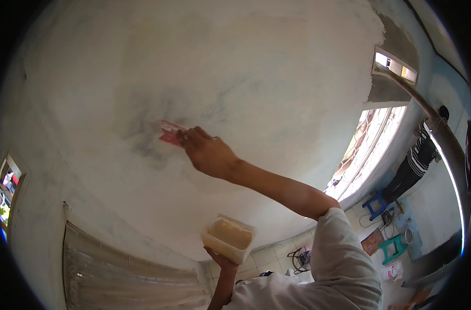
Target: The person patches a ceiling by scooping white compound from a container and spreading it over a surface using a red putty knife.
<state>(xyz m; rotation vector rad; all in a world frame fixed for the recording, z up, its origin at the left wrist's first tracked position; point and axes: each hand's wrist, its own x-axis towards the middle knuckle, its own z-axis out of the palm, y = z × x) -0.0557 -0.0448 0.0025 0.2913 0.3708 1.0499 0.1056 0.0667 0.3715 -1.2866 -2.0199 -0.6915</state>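
My right hand (209,152) grips a red scraper (168,135), whose flat blade is at the pale, patchy wall surface (245,62), over a greyish smudged area. Lower down, my left hand (223,258) supports a translucent rectangular tub (227,232) from underneath. The tub holds a beige paste and has pale residue on its rim. The fingers of my left hand are partly hidden beneath it.
A person (416,160) in striped clothing stands on a blue stool (374,206) at right, by a long pole (411,89). Windows (364,144) pierce the wall. A green stool (393,248), cables and buckets (393,271) are on the tiled floor. Fabric (132,263) hangs lower left.
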